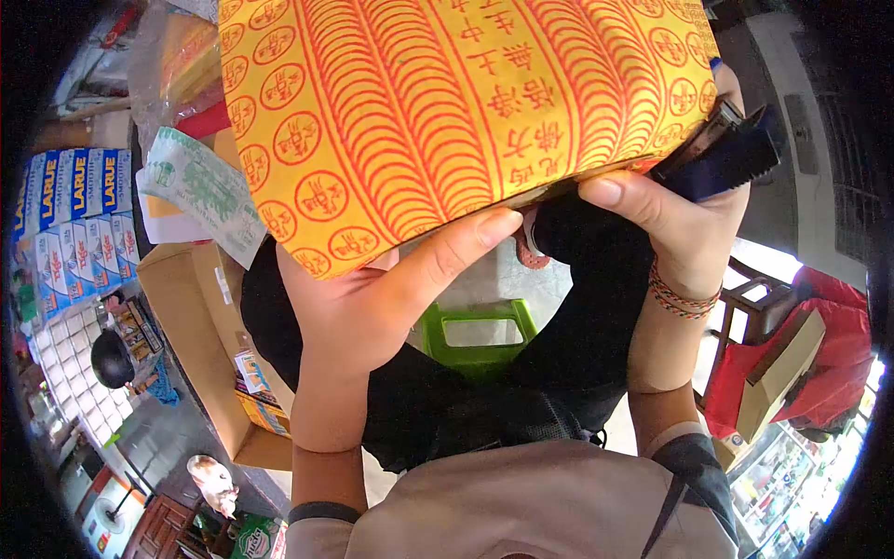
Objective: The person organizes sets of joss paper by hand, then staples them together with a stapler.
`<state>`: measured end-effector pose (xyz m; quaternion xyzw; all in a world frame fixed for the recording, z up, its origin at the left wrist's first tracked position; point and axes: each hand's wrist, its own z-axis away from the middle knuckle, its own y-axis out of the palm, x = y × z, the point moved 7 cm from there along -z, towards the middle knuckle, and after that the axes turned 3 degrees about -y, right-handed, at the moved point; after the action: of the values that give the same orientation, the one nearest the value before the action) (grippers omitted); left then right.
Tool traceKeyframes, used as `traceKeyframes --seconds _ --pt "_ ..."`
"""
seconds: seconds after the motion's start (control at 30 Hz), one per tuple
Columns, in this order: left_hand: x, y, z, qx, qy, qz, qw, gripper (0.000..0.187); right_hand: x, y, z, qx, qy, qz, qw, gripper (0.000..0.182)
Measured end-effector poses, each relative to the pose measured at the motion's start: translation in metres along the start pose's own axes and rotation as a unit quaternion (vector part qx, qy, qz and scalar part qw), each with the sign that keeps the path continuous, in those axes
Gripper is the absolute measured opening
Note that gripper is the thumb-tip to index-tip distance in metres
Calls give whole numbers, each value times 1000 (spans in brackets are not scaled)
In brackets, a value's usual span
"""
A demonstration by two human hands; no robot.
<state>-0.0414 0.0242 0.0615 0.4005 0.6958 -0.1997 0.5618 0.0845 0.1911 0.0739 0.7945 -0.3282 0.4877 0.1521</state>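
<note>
A yellow packet with red printed characters and curved patterns (419, 102) fills the upper middle, held up in front of me. My left hand (372, 298) grips its lower left corner, thumb along the bottom edge. At the lower right edge, my right hand (684, 210) holds the same packet with its thumb on the edge. A dark object with a metal part (722, 154) lies against my right hand; whether it is held in the fingers I cannot tell. A green and white printed paper (205, 186) shows beside the packet's left edge.
An open cardboard box (191, 326) with small packages stands at the left. Blue Larue cartons (79, 200) are stacked beyond it. Between my legs is a green stool (480, 340). Red cloth (819, 373) and a cardboard piece (778, 377) are at the right. A cat (214, 484) is at lower left.
</note>
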Motion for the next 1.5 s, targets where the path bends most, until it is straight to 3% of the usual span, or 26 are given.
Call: traceKeyframes --seconds 0.1,0.17,0.43,0.57,0.7,0.77,0.9,1.03,1.27,1.37,1.5 --pt "-1 1 2 -10 -34 51 998 44 0 0 3 -10 -12 -2 1000 77" --pt "-1 -4 3 -27 -38 -37 998 41 0 -1 4 -24 -15 -17 999 79" --pt "0 -6 7 -72 -78 -33 994 41 -4 -2 4 -5 -15 -26 1000 89" --pt "4 -8 9 -109 -88 9 990 42 0 0 4 0 -19 -28 999 81" --pt "13 -23 18 -111 -74 -50 990 42 -11 -7 15 -20 139 -6 990 89" --pt "16 -22 17 -62 -70 -113 989 56 -16 -7 18 -25 179 0 984 92" --pt "11 -17 7 -71 -77 -44 994 45 -14 -3 14 -26 129 -7 991 72" --pt "2 0 -1 38 -1 67 997 47 -12 2 11 -17 112 -43 993 55" --pt "3 1 -2 36 -29 110 993 48 -1 11 5 -5 93 -80 992 54" --pt "5 1 -2 21 -60 98 993 49 -1 20 6 19 231 -17 973 55" --pt "8 3 0 17 -103 114 988 52 -8 17 7 31 195 -54 979 54"
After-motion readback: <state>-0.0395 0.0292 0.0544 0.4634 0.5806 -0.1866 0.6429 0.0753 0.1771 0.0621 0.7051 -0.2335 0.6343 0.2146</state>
